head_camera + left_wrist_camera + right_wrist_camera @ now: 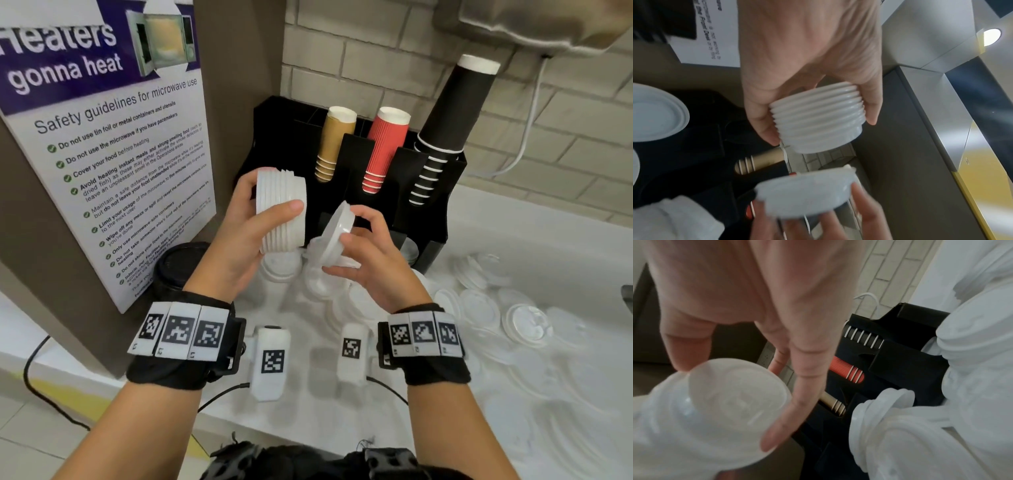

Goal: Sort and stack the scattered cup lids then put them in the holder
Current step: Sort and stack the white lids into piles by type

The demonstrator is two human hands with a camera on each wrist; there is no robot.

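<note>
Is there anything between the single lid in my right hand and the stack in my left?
Nothing visible. The single lid, pinched in the right hand, is tilted just right of the stack of lids gripped by the left hand, with only open air between them.

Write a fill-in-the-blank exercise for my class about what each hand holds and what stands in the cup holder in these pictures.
1. The left hand holds a ____ of white lids.
2. The right hand holds a ____ lid, apart from the stack.
3. In the black holder, the red cups stand between the tan cups and the ____ cups.
4. More lids lie scattered on the ____ counter.

Missing words: stack; single; black; white
</note>
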